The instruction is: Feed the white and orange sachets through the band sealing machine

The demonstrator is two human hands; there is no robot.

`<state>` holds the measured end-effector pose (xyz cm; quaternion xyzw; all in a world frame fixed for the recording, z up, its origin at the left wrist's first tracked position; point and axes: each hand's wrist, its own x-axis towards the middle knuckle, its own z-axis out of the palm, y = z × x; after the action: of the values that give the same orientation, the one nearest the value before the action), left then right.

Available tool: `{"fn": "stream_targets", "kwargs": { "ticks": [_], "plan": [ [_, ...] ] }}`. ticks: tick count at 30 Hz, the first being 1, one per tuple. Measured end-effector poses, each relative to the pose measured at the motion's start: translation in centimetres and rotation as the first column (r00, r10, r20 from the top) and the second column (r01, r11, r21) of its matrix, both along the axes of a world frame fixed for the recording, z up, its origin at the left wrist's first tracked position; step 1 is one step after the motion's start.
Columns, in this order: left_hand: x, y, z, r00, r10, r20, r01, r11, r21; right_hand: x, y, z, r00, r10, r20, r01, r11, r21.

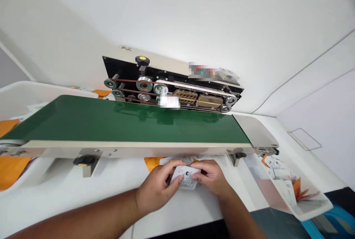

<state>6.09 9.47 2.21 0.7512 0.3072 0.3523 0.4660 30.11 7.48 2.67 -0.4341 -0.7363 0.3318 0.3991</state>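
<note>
My left hand (pixel 157 186) and my right hand (pixel 210 177) are both closed on a small white packet (pixel 188 180) with dark and reddish print. They hold it tilted above the white table, just in front of the conveyor. My thumbs lie on its printed face, and the fingers behind it are partly hidden. Beyond my hands, an orange and white pouch (pixel 153 163) shows partly under the conveyor's front edge. The green conveyor belt (pixel 133 122) runs across in front of me, below the rollers and drive bands of a band sealing machine (pixel 166 80).
At the right, a white bin (pixel 313 209) holds several white and orange packets. Another white bin (pixel 41 172) with orange pouches sits under the belt's left end. Black knobs (pixel 83 160) stick out below the conveyor's front rail. A blue object (pixel 342 215) shows at the lower right.
</note>
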Motion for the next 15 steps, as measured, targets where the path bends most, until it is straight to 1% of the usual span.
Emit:
{"fn": "stream_targets", "kwargs": {
  "ticks": [2,5,10,12,13,15],
  "plan": [
    [0.0,-0.1,0.1,1.0,-0.006,-0.012,0.006,1.0,-0.022,0.2,-0.1,-0.3,0.999,-0.016,-0.037,0.015,0.999,-0.028],
    [0.1,-0.3,0.3,1.0,-0.005,-0.019,0.004,0.999,-0.052,0.5,-0.2,-0.8,0.996,-0.045,-0.074,0.037,0.994,-0.107],
    [0.3,-0.3,0.2,0.999,0.039,0.015,-0.037,0.993,-0.114,0.8,-0.1,-1.1,0.988,-0.103,-0.112,0.074,0.97,-0.232],
    [0.4,-0.2,0.1,0.999,0.042,0.013,-0.04,0.99,-0.133,0.7,0.0,-0.5,0.993,-0.072,-0.096,0.042,0.957,-0.286],
    [0.4,-0.3,0.1,0.999,0.034,0.005,-0.033,0.991,-0.133,0.7,-0.1,0.1,0.997,-0.033,-0.063,0.012,0.953,-0.304],
    [0.4,-0.3,0.1,1.0,0.004,-0.002,-0.004,0.993,-0.119,1.0,-0.3,1.8,0.996,0.077,0.052,-0.057,0.947,-0.316]
  ]
}}
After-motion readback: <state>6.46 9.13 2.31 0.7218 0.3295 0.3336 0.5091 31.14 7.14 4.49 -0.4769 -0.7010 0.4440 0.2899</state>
